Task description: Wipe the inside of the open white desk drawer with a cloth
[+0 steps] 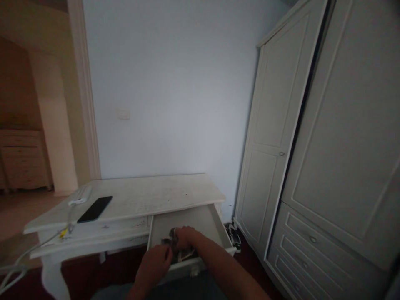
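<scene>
A white drawer (215, 223) is pulled out from the right half of the table, and both hands work over its front part. My right hand (186, 238) reaches in with fingers curled at a small, crumpled greyish-brown thing (170, 241). My left hand (158, 257) is closed at the near left side of the drawer, its fingers close to the same thing. The thing's kind is too dark and blurred to tell. Something pale lies under my right hand by the drawer's front wall, mostly hidden by the wrist.
On the white table (162, 189) a black phone (95, 209) lies at the left, beside a white power strip (80, 196) with a cable. A tall white wardrobe (271, 125) stands at the right. Dark and white items (233, 235) sit on the floor between the table and wardrobe.
</scene>
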Motion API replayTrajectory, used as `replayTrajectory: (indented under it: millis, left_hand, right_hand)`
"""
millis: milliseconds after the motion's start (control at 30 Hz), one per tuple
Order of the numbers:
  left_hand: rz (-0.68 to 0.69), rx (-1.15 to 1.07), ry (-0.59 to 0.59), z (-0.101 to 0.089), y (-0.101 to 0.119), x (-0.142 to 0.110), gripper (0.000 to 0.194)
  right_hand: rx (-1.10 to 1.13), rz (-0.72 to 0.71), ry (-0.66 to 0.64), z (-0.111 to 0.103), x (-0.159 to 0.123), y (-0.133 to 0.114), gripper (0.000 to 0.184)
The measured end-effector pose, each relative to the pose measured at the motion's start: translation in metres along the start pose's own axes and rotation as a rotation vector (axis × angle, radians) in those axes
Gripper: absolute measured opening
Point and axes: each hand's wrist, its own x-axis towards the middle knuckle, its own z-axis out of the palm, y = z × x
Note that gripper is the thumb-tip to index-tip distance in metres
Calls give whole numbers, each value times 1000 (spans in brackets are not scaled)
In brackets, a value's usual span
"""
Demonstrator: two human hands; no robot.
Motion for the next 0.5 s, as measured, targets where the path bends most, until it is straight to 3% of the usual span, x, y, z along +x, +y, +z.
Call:
replayTrajectory:
  millis: [200, 367, 500]
  left_hand:
    - [24, 14, 34, 1, -1, -5, 44]
    - [13, 3, 27, -1, 2, -3, 43]
    - [14, 0, 33, -2, 2, -3, 43]
  right_hand:
    - [63, -76, -61, -13, -17, 18, 61]
    - [15, -44, -108, -32, -44, 48, 93]
    - [159, -54, -224, -18, -40, 42, 97]
